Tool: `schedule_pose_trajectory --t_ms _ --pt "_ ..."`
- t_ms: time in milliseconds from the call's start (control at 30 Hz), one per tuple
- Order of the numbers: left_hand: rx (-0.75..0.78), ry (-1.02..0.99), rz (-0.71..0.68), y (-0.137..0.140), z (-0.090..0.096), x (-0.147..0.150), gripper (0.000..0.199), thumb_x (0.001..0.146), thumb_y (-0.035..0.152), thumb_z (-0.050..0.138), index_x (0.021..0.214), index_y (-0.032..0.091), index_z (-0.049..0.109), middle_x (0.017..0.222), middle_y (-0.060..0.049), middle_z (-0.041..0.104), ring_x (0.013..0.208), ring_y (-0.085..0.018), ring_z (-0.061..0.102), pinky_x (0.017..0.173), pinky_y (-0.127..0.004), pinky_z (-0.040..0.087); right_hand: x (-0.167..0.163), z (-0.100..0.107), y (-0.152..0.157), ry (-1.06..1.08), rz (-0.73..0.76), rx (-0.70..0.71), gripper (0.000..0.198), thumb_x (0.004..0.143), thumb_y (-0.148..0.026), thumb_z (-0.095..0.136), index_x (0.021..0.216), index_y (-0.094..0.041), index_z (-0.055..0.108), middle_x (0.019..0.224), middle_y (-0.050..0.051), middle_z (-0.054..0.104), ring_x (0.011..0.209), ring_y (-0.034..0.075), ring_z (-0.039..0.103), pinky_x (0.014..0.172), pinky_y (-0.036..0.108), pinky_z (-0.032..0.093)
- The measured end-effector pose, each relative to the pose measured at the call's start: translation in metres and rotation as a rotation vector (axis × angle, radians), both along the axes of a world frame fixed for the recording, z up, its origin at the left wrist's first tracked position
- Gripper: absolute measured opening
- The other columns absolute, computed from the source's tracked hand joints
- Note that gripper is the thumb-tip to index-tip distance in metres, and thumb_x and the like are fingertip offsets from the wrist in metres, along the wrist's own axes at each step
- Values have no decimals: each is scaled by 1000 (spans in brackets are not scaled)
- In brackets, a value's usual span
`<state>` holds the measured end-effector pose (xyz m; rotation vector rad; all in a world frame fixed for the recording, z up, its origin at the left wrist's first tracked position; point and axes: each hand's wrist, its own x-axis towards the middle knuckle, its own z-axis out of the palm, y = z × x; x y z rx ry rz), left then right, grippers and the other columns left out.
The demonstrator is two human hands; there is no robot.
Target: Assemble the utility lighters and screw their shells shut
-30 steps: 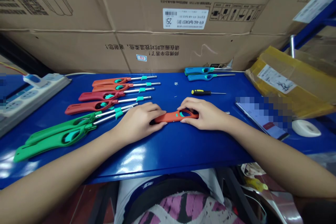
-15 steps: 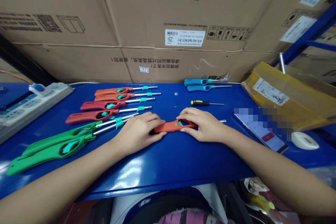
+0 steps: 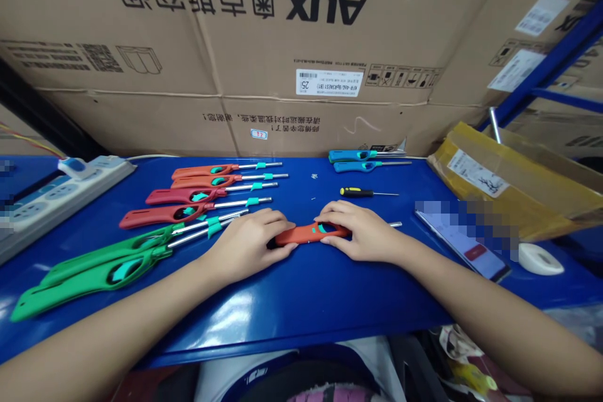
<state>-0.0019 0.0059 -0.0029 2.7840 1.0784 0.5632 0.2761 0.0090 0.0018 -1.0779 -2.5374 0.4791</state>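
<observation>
Both hands grip one orange long-nosed lighter (image 3: 301, 234) just above the blue tabletop. My left hand (image 3: 252, 240) is closed around its handle end. My right hand (image 3: 362, 230) pinches it near the teal trigger, and the metal tip sticks out past my fingers on the right. To the left lie several lighters with metal barrels: orange lighters (image 3: 202, 172), red lighters (image 3: 164, 215) and green lighters (image 3: 94, 282). Beyond my right hand is a black and yellow screwdriver (image 3: 357, 192), with small white bits (image 3: 314, 176) beside it. Blue lighters (image 3: 353, 166) rest at the back.
A large cardboard box (image 3: 235, 75) stands behind the blue table (image 3: 292, 301). On the left is a white power strip (image 3: 61, 198). To the right lie a phone (image 3: 464, 245), a white rounded object (image 3: 541, 259) and a yellow plastic-wrapped package (image 3: 527, 201).
The camera view has tilted up slightly, so things on the table sit a little lower in the picture. Both hands keep their hold on the orange lighter, almost unmoved.
</observation>
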Motion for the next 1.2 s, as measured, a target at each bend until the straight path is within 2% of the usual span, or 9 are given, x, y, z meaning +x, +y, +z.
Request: schedule_pose_trajectory --t_ms 200,333,467,633,733,867,1067,1200 --pt "-83 -22 25 0 1 -2 31 95 41 67 118 21 74 111 -6 72 101 -23 70 82 -33 58 0 -6 6 194 1 -128 34 86 -27 76 118 -20 71 117 9 67 107 23 65 98 40 51" --pt "-54 2 16 -1 2 -1 32 94 40 69 119 22 73 109 -6 72 99 -23 71 79 -32 58 0 -7 8 246 -5 -189 35 82 -26 81 116 -19 72 113 9 68 103 22 67 95 39 52" --pt "47 76 23 -5 4 3 28 94 33 66 116 17 72 103 -7 72 91 -23 71 71 -32 56 -2 -4 4 142 -1 -112 36 85 -27 76 120 -20 70 116 10 67 105 23 66 95 40 53" --pt "114 122 17 -10 7 5 31 90 26 65 118 15 70 102 -7 72 91 -26 70 74 -35 57 -4 1 -4 -7 27 -13 38 88 -26 67 125 -20 68 122 9 66 104 24 66 90 38 54" --pt "97 98 10 -8 6 3 29 96 27 60 121 17 69 103 -6 72 92 -24 70 75 -34 56 -5 2 -5 17 58 -14 32 94 -27 62 124 -21 69 121 8 66 102 21 67 90 35 54" --pt "35 59 -17 -6 4 2 31 104 38 50 121 20 68 104 -5 71 91 -22 70 76 -33 54 -5 4 -6 26 84 -5 27 101 -32 55 119 -21 71 116 8 68 100 21 66 89 34 54" --pt "-47 12 -100 -9 5 3 32 107 37 44 116 18 68 97 -5 69 87 -20 67 75 -31 51 -7 10 -9 16 132 -5 23 102 -28 53 115 -20 71 113 8 70 103 21 66 92 35 53" --pt "-101 -38 -99 -11 9 3 33 106 37 44 111 16 69 95 -7 68 84 -20 65 74 -32 49 -6 9 -8 1 124 15 25 104 -31 51 114 -19 70 114 8 72 104 21 67 93 35 54"
